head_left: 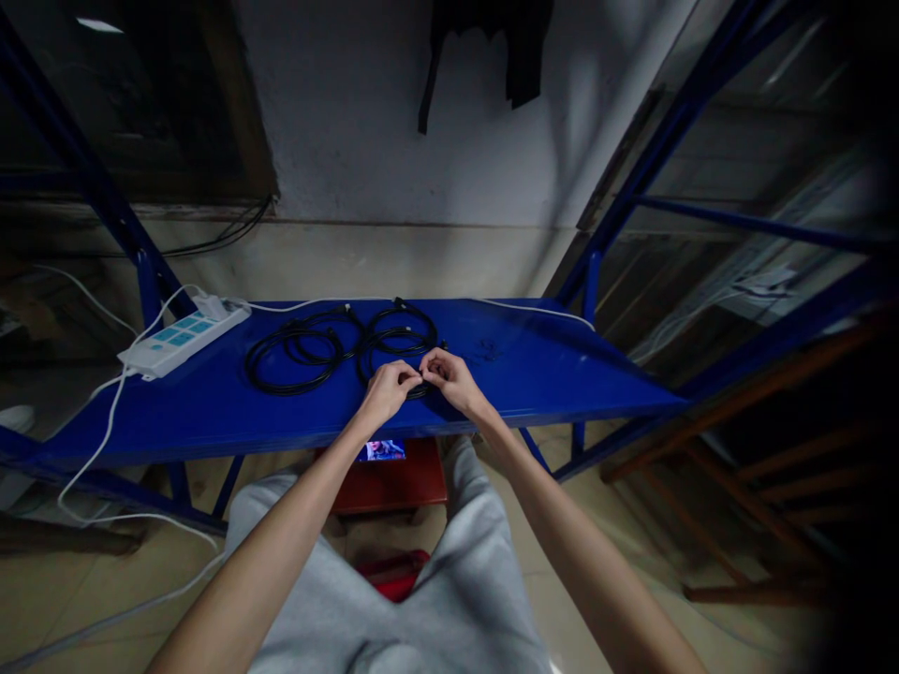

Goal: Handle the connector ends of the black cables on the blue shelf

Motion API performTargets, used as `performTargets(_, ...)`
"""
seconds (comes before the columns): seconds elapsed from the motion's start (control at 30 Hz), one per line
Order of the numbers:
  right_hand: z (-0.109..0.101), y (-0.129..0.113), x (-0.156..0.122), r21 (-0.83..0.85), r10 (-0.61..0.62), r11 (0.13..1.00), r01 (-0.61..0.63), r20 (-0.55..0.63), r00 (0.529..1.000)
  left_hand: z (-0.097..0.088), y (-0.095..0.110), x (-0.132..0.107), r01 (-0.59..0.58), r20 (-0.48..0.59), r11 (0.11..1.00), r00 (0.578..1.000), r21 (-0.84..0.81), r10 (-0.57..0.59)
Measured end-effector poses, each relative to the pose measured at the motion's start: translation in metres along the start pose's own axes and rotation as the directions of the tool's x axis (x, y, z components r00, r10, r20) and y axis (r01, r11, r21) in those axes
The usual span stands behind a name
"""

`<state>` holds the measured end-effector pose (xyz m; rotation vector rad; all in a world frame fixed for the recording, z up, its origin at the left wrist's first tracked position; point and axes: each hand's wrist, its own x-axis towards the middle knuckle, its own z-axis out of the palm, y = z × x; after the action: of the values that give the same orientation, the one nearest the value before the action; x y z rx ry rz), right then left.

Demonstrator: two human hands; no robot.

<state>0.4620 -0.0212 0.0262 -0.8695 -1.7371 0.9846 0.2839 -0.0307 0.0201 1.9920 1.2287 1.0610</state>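
My left hand point(390, 388) and my right hand point(451, 379) meet fingertip to fingertip above the front half of the blue shelf. Both are closed in a pinch, and a tiny dark bit shows between them, too small to name. Part of a coiled black cable point(417, 392) lies right under the fingers, mostly hidden by them. Just behind is another black cable coil point(397, 309), and a further black coil point(291, 386) lies to the left. Several thin black strips point(488, 351) are scattered to the right of my right hand.
The blue shelf point(562, 374) stands against a wall between blue metal posts. A white power strip point(183, 342) sits at its left end, with a white cord along the back edge. Below, a lit phone screen point(385, 450) rests on a red stool point(393, 487).
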Motion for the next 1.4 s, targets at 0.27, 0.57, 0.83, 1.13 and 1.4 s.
performTargets(0.27,0.0007,-0.0052,-0.002,0.013,-0.005,1.0,0.005,0.001,1.0,-0.0023,0.0029,-0.0017,0.0,0.051,1.0,0.999,-0.004,0.0)
performTargets(0.57,-0.0013,-0.0018,-0.0026,0.012,-0.009,1.0,0.009,0.015,1.0,-0.001,0.0013,-0.0007,0.03,0.035,0.999,0.999,0.023,-0.03)
performTargets(0.83,-0.0018,-0.0056,-0.003,0.003,-0.016,1.0,0.016,0.019,1.0,-0.0032,0.0071,-0.0017,0.055,0.011,0.989,0.998,0.135,-0.057)
performTargets(1.13,-0.0029,-0.0065,-0.0054,-0.034,-0.014,0.999,0.015,0.025,1.0,-0.0039,0.0089,-0.0028,0.047,-0.01,0.987,0.999,0.155,-0.046)
performTargets(1.4,-0.0029,-0.0053,-0.0061,-0.03,-0.016,0.999,0.017,0.027,0.999,-0.0038,0.0039,-0.0032,-0.049,0.014,0.994,0.999,0.096,0.048)
